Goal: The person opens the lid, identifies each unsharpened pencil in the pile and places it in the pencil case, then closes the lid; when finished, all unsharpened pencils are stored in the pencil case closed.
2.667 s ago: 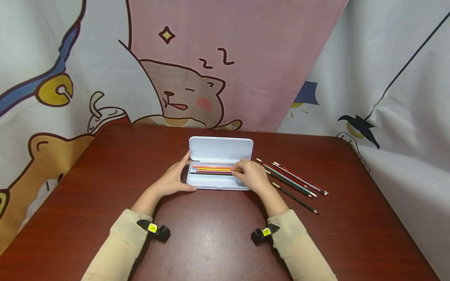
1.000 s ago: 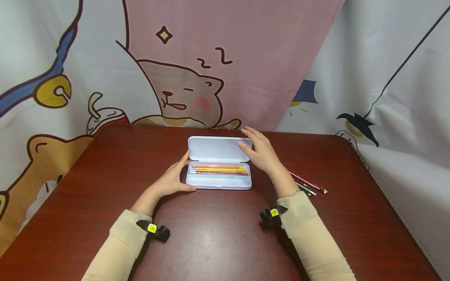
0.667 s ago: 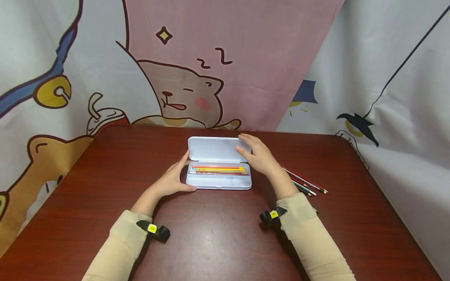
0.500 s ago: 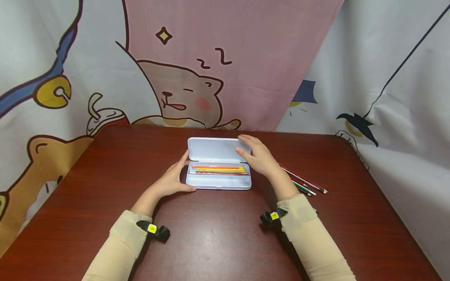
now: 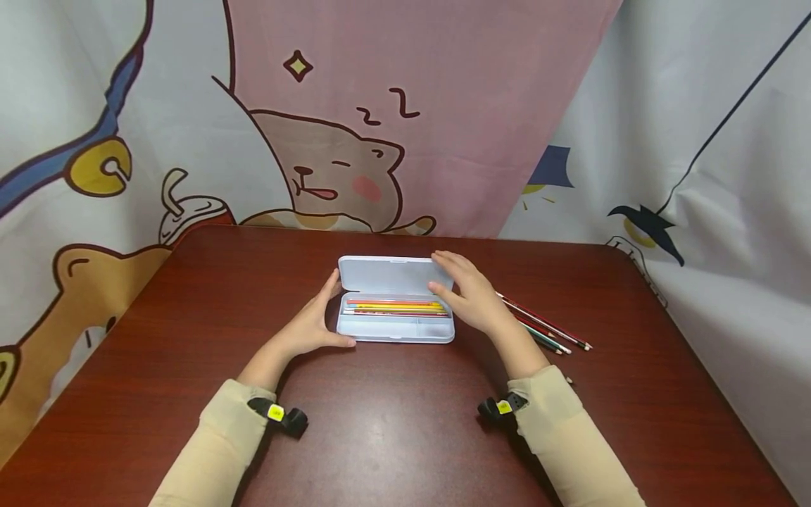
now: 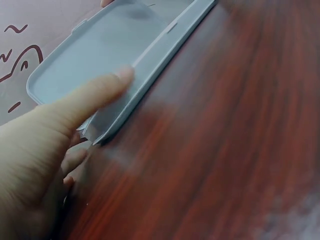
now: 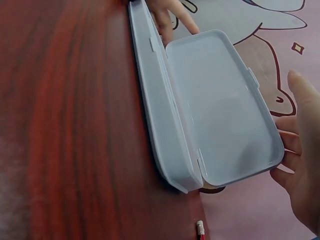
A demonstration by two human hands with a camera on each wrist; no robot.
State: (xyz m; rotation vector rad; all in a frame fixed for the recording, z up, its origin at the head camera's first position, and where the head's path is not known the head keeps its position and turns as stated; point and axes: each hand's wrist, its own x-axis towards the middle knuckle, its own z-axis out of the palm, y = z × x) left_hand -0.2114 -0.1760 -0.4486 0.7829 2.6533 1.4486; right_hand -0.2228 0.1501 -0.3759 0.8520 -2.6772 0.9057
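A white pencil case (image 5: 380, 329) lies on the table with its lid (image 5: 386, 273) raised and tilted at the hinge. Several pencils (image 5: 395, 307) lie side by side in the rear compartment. My left hand (image 5: 304, 325) holds the case's left end, its thumb (image 6: 102, 92) on the front wall and its other fingers at the side and back. At the lid's right end is my right hand (image 5: 472, 294). In the right wrist view its fingers (image 7: 290, 145) reach behind the lid's edge, while the thumb stands apart from it.
Several loose pencils (image 5: 551, 327) lie on the brown table (image 5: 380, 422) to the right, partly hidden by my right arm. Another pencil's tip (image 5: 569, 381) shows beside the sleeve. A printed curtain (image 5: 469, 105) hangs behind the table.
My right hand has left the pencils in the case and moved to the lid's right edge. The lid has begun tilting upward and toward me. The left hand has stayed in place.
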